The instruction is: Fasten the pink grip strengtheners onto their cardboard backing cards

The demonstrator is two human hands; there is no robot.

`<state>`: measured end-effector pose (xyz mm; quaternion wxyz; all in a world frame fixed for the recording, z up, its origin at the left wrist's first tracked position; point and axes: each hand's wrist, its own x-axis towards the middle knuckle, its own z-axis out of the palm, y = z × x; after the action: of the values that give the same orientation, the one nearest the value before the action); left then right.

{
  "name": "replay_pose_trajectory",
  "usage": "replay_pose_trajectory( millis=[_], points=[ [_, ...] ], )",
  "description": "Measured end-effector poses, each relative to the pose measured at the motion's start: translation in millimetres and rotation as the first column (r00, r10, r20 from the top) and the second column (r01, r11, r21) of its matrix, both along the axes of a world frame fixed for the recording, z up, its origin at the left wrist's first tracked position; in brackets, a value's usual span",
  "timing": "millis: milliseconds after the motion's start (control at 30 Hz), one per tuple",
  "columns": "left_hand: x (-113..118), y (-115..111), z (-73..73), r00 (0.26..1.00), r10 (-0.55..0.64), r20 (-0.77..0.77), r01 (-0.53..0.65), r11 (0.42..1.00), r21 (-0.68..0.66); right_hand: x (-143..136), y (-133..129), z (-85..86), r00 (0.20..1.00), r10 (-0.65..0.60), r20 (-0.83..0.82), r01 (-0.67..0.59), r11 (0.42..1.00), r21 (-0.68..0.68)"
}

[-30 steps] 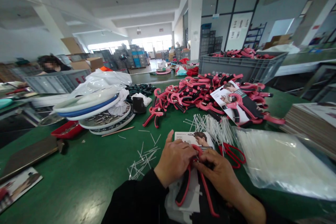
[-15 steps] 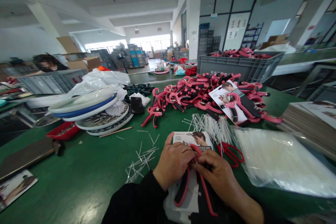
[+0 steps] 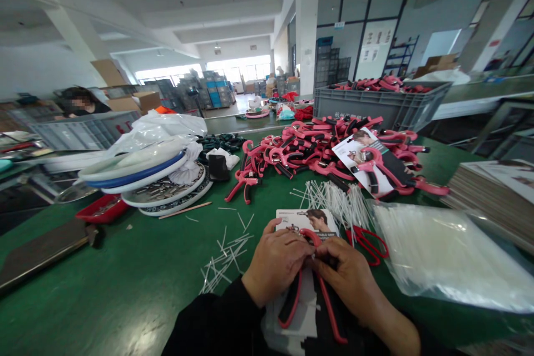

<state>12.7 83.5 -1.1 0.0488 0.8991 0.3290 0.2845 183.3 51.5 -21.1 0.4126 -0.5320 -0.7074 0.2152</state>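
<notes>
A pink and black hand grip lies on a printed card at the front of the green table, its two handles spread toward me. My left hand is closed over the grip's upper left part, fingers bent around it. From the right, my right hand pinches at the middle of the grip, its fingertips meeting those of the left. A tiny white bit shows between the fingertips; the rest of it is hidden. Just beyond, white zip ties lie in a loose bunch beside red-handled scissors.
Behind are a heap of pink grips and a full grey crate. A bag of ties and stacked cards lie right. Left are cut ties, plates, a red tray and a person.
My hands stay at the same spot on the grip, with the left fingers shifted slightly. The view has moved a little, and the card at the far lower left is out of sight.
</notes>
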Motion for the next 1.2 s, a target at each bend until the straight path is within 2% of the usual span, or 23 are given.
replay_pose_trajectory(
  millis=[67,167,267,433,600,833,1200],
  points=[
    [-1.2,-0.3,1.0,1.0,-0.008,-0.002,0.008,0.999,-0.042,0.4,0.8,-0.2,1.0,0.012,-0.003,-0.012,1.0,-0.011],
    [-0.8,-1.4,3.3,0.999,0.047,-0.007,-0.048,0.997,-0.053,0.5,0.2,-1.9,0.999,0.039,-0.012,-0.039,0.999,-0.009],
    [2.6,-2.8,5.7,0.993,0.089,-0.075,-0.09,0.996,-0.007,0.2,-2.1,-3.2,0.997,0.067,-0.032,-0.067,0.998,0.008],
    [7.8,-3.2,6.3,0.977,0.098,-0.187,-0.089,0.994,0.056,-0.1,-4.0,-1.1,0.997,0.057,-0.053,-0.055,0.998,0.025],
    [6.6,-2.0,3.4,0.984,0.071,-0.162,-0.059,0.995,0.08,-0.1,-1.8,-1.8,0.995,0.057,-0.076,-0.054,0.998,0.034],
    [7.6,-1.8,2.2,0.98,0.093,-0.176,-0.076,0.992,0.102,1.5,-2.7,-6.0,0.993,0.067,-0.093,-0.066,0.998,0.013],
    [6.2,-1.7,-2.4,0.985,0.081,-0.15,-0.055,0.984,0.169,0.6,-2.9,-2.6,0.994,0.059,-0.089,-0.06,0.998,-0.011]
  ],
)
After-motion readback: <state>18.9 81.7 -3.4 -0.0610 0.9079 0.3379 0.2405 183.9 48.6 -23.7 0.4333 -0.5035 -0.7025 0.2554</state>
